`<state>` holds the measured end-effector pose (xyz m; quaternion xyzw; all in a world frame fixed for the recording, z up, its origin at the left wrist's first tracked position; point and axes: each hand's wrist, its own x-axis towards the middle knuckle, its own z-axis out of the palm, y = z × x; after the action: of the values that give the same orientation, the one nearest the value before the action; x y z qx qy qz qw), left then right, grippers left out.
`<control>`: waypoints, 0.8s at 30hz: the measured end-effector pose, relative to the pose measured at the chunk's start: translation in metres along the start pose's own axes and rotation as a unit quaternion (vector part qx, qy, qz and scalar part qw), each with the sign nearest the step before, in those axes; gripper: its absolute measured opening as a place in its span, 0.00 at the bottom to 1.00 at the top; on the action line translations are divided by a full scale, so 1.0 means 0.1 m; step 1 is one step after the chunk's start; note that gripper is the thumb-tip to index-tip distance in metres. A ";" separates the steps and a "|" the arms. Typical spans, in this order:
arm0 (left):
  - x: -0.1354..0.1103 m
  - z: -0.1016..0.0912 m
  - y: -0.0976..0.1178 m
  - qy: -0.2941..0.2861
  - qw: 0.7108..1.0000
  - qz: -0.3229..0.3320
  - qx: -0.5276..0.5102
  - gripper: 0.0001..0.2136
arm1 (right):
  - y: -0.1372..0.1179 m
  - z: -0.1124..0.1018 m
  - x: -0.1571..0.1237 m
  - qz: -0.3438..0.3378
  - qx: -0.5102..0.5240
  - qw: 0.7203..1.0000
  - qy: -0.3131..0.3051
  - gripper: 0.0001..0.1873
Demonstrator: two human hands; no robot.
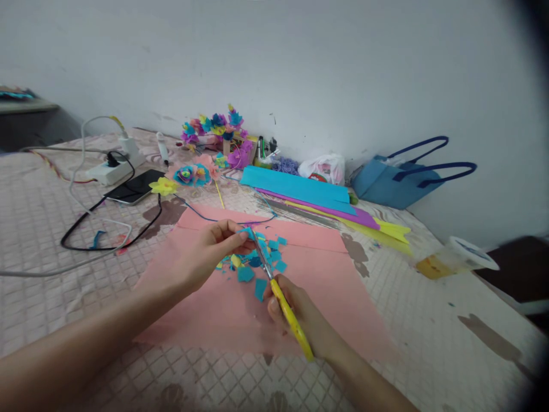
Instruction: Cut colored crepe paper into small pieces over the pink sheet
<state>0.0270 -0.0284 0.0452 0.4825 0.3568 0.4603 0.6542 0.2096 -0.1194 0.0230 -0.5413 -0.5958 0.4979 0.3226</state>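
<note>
- Blue paper piece [249, 233], at twelve o'clock of the scrap heap on my feed: pinched between thumb and fingers of the left hand [218, 245], which reaches in from nine o'clock.
- Scissors [288, 312] are grasped by the right hand [305, 316] at four o'clock, and I have their blades pointing up toward the held piece.
- Done, as far as I can judge: plenty of small blue scraps [245, 274], with yellow bits [235, 261] among them, lie loose on the pink sheet [206, 323]; their straight edges look cut. Made-up paper flowers [187, 174] lie toward eleven o'clock.
- Remaining, I judge: at least the piece in the left hand. Long blue paper [295, 186] at one o'clock, beside purple paper [364, 217] and yellow paper [391, 229], looks largely uncut; how much of it matters I can't say.
- Hard to make out: whether the blades touch the held piece. Fingers cover part of it, the right hand masks part of the handles, and both forearms run out of frame. At three o'clock, the tub's [433, 266] contents are blurred to me.
</note>
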 end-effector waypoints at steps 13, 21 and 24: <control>-0.01 0.00 0.00 0.004 1.000 0.009 0.010 0.09 | -0.04 0.02 0.02 0.037 0.017 0.999 0.009 0.18; 0.00 0.00 0.00 0.002 1.000 0.004 0.007 0.09 | -0.09 0.04 0.05 0.067 0.114 0.991 0.012 0.21; 0.00 0.01 0.01 -0.001 1.000 0.002 0.006 0.08 | -0.07 0.05 0.05 0.074 0.127 0.989 0.015 0.20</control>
<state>0.0274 -0.0282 0.0463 0.4875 0.3577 0.4590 0.6509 0.2014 -0.1148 0.0271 -0.5459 -0.4807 0.5844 0.3598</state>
